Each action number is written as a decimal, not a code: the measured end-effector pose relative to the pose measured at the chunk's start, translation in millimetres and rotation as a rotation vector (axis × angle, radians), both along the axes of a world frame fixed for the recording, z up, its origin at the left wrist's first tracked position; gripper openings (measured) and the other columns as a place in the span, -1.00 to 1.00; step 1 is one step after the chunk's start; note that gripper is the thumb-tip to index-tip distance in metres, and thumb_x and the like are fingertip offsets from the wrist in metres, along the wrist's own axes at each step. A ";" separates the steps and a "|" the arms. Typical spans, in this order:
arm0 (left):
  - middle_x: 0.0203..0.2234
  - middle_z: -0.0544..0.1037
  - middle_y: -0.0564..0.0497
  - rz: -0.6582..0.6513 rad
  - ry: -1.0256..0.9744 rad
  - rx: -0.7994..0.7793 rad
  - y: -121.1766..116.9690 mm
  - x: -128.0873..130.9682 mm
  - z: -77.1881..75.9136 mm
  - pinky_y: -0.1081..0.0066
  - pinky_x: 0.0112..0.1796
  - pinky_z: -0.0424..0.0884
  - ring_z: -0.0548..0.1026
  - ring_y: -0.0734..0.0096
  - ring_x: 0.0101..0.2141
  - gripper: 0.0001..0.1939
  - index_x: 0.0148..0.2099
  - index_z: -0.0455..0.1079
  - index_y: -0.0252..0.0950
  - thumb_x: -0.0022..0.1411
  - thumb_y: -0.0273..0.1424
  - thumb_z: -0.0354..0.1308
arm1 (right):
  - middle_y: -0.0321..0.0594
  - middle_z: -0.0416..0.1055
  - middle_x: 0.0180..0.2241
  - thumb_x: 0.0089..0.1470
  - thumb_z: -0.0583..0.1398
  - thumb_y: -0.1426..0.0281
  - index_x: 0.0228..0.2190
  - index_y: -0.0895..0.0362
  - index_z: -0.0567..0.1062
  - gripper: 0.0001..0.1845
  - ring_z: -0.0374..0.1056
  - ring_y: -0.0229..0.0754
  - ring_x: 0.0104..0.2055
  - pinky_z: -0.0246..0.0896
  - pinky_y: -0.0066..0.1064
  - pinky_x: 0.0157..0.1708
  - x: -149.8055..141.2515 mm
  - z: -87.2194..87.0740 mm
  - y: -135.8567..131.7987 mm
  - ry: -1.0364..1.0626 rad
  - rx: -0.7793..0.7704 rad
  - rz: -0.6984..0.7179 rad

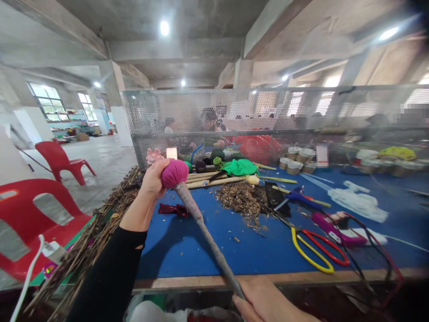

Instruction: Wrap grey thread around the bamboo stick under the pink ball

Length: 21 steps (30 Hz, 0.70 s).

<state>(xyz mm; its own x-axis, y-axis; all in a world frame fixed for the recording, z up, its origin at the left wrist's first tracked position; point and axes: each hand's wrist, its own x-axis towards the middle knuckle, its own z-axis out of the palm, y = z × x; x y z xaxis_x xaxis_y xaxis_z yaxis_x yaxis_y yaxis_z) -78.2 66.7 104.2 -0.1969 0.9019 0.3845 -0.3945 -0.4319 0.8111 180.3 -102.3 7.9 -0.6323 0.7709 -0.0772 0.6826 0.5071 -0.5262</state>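
Observation:
A stick wrapped in grey material slants from upper left to lower right in front of me, with a round head covered in magenta cloth at its far end. My left hand is closed around the far side of that cloth head. Down at the bottom edge, my right hand grips the stick's near end; part of this hand is cut off by the frame. Beneath the stick, a dark red scrap of cloth lies on the blue table top.
Brown chips are heaped mid-table, near scissors with yellow and red handles. A magenta corded tool and white gloves lie right. Bundled twigs line the left edge. A perforated metal screen stands behind; red chairs left.

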 end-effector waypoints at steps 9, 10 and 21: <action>-0.07 0.46 -0.04 0.023 -0.158 -0.096 1.7 8.5 -5.7 0.36 -0.24 0.38 0.45 0.32 -0.15 -0.52 -0.02 0.35 -0.16 0.13 0.00 -0.02 | -0.31 0.22 -0.58 0.15 -0.11 0.23 -0.57 0.13 0.18 -0.66 0.07 -0.28 -0.52 -0.04 -0.45 -0.51 6.2 20.3 29.0 0.154 0.026 -0.204; -0.06 0.45 -0.07 0.011 -0.113 -0.169 0.8 12.4 -10.3 0.36 -0.27 0.38 0.46 0.32 -0.17 -0.50 -0.01 0.34 -0.17 0.15 0.02 -0.06 | -0.33 0.18 -0.59 0.15 -0.10 0.22 -0.57 0.13 0.16 -0.65 0.04 -0.29 -0.52 -0.05 -0.45 -0.51 4.0 27.6 39.5 0.228 0.044 -0.231; -0.54 0.37 0.12 -0.311 0.129 -0.642 -63.1 91.3 -65.6 0.54 -0.63 0.25 0.34 0.57 -0.66 -0.56 -0.16 0.19 -0.23 0.09 0.00 0.07 | -0.39 0.13 -0.65 0.09 0.02 0.21 -0.57 0.11 0.20 -0.70 0.04 -0.33 -0.59 -0.07 -0.47 -0.56 -69.7 23.3 166.0 0.692 0.012 -0.555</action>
